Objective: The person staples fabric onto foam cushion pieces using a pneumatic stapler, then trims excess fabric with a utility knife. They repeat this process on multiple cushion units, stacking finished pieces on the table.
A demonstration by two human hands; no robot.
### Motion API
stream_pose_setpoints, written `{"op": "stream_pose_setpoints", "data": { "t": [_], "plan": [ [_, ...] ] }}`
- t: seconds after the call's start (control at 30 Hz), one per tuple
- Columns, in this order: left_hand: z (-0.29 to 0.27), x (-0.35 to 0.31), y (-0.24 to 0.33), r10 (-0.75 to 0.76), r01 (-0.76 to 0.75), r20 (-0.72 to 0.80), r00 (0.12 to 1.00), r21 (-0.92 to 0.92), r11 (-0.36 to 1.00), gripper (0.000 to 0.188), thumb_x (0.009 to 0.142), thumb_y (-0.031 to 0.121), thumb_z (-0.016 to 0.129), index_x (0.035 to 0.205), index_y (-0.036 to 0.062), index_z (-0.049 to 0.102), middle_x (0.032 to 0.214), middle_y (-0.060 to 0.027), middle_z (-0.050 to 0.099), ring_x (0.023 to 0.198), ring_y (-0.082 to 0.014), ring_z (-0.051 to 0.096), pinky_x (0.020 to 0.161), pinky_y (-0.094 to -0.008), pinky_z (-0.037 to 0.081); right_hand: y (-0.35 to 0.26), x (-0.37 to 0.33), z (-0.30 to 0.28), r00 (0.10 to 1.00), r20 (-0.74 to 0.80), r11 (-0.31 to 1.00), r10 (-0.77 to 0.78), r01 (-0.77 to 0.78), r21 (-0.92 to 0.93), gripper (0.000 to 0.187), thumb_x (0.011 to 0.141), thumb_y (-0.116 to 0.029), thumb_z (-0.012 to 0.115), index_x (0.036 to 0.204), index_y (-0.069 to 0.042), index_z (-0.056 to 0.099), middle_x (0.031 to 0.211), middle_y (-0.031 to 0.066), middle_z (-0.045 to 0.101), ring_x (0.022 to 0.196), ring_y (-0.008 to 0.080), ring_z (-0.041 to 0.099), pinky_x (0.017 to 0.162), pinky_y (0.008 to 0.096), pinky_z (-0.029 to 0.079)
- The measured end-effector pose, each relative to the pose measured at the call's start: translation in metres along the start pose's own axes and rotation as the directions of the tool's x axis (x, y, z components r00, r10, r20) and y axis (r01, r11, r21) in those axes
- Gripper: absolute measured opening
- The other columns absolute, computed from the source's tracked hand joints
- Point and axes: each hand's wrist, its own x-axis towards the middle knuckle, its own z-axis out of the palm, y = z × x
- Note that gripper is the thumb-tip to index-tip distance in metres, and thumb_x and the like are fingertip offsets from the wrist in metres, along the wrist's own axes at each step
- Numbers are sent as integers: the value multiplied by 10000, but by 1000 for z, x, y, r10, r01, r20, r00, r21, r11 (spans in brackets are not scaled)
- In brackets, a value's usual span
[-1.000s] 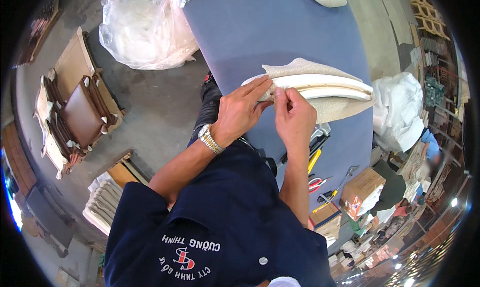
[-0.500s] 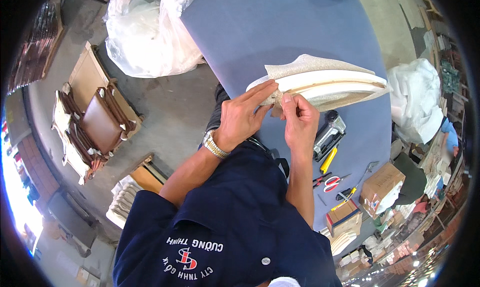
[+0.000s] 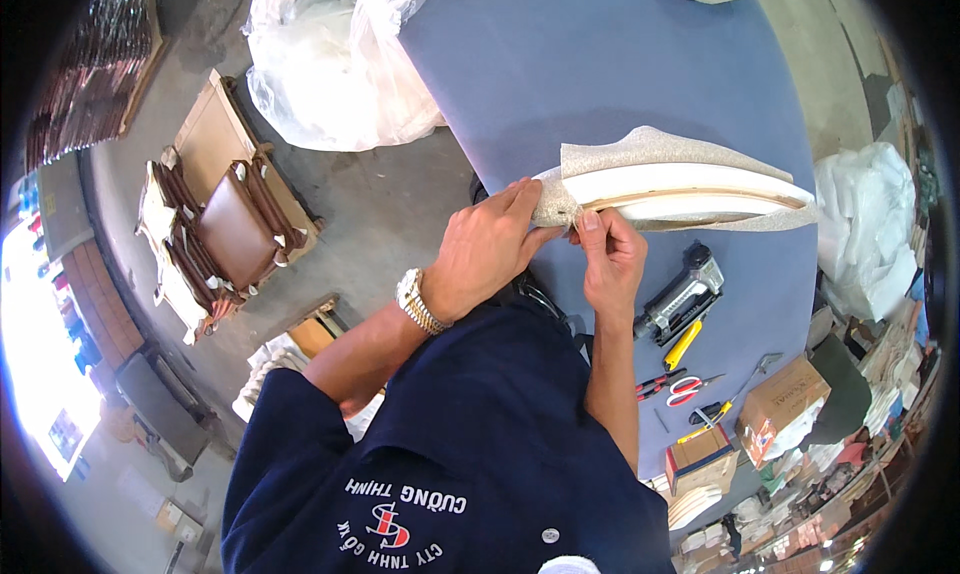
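Note:
A long curved padded piece with white foam and a thin wooden strip along its middle lies over the blue-grey table. Speckled beige fabric wraps it, loose along the far edge and folded over the left end. Around that left end, my left hand is closed, fingers pressing the fabric. My right hand pinches the fabric's near edge beside it, thumb against bent fingers. A staple gun rests to the right of my right forearm. The underside of the piece is hidden.
Near the staple gun lie a yellow-handled cutter, red-handled scissors and pliers. Cardboard boxes stand at the near right. A filled clear plastic bag is left of the table; brown cushioned pieces lie farther left.
The whole view has shifted, moving the scene rightward in the picture. My left hand has drawn back slightly, showing more of the fabric folded over the end. My right hand keeps its pinch.

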Motion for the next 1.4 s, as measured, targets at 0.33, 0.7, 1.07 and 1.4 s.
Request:
{"op": "stream_pose_setpoints", "data": {
  "t": [0.33, 0.7, 1.07, 1.4],
  "plan": [
    [-9, 19, -5, 144, -134, 76, 987, -124, 983, 495, 884, 72, 733, 1353, -6, 597, 1154, -239, 715, 917, -411, 721, 742, -444, 598, 8, 9, -4, 997, 75, 997, 28, -33, 72, 306, 1014, -140, 667, 746, -7, 602, 685, 14, 605, 665, 79, 483, 631, 260, 422],
    [-10, 26, 0, 138, -127, 86, 987, -121, 984, 575, 909, 41, 699, 1462, 47, 541, 1315, -230, 667, 1004, -373, 732, 829, -417, 604, 12, 18, 1, 998, 68, 990, 2, -12, 144, 288, 1010, -150, 668, 763, -12, 617, 699, 13, 619, 682, 84, 512, 651, 267, 435],
    [43, 15, 3, -236, 167, 22, 972, -771, 615, 676, 1047, 293, 650, 1567, 10, 324, 1302, -164, 605, 1188, -179, 592, 980, -337, 518, 27, 17, -2, 989, 107, 989, -101, 89, 114, 230, 1022, -156, 644, 855, 2, 625, 742, 51, 635, 693, 122, 533, 664, 300, 457],
    [51, 1, -1, -160, 97, -99, 982, -462, 881, 594, 983, 256, 716, 1468, -14, 504, 1406, -248, 597, 1363, -349, 546, 1121, -412, 428, 0, -19, -41, 978, 198, 996, 62, -48, -73, 164, 1000, -146, 662, 923, -3, 671, 826, 66, 688, 808, 154, 629, 759, 295, 497]
  ]
}}
